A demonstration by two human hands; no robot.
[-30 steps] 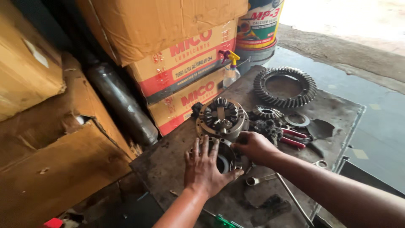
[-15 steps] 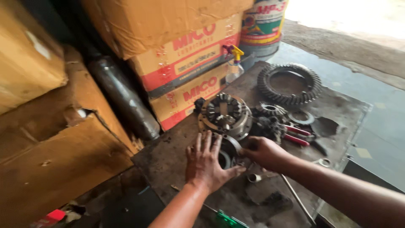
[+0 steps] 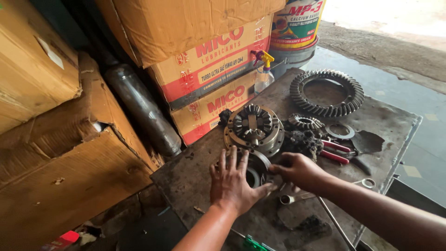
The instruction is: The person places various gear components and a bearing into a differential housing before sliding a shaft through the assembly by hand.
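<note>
Your left hand (image 3: pixel 232 181) lies flat with the fingers spread apart over the rim of the round housing half (image 3: pixel 255 169), pinning it to the greasy metal table (image 3: pixel 399 125); your right hand (image 3: pixel 299 169) has its fingers curled together on the housing's far edge, though what the fingertips pinch is hidden. The housing sits near the table's front, just in front of the differential case (image 3: pixel 254 128) with its small gears showing. Keep the left palm pressing straight down so the part cannot skate on the oily sheet, and let the right hand work the edge with small, even pressure rather than a jerk. Mind the loose socket (image 3: pixel 287 200) just beside your right wrist. Further back lie the big ring gear (image 3: pixel 327 93), a bevel gear (image 3: pixel 305 122) and red-handled pliers (image 3: pixel 335 151). Cardboard cartons (image 3: pixel 204 69) are stacked against the table's left side, with a spray bottle (image 3: pixel 264 69), a grease pail (image 3: pixel 297 28) and a dark steel cylinder (image 3: pixel 141 109) nearby.
</note>
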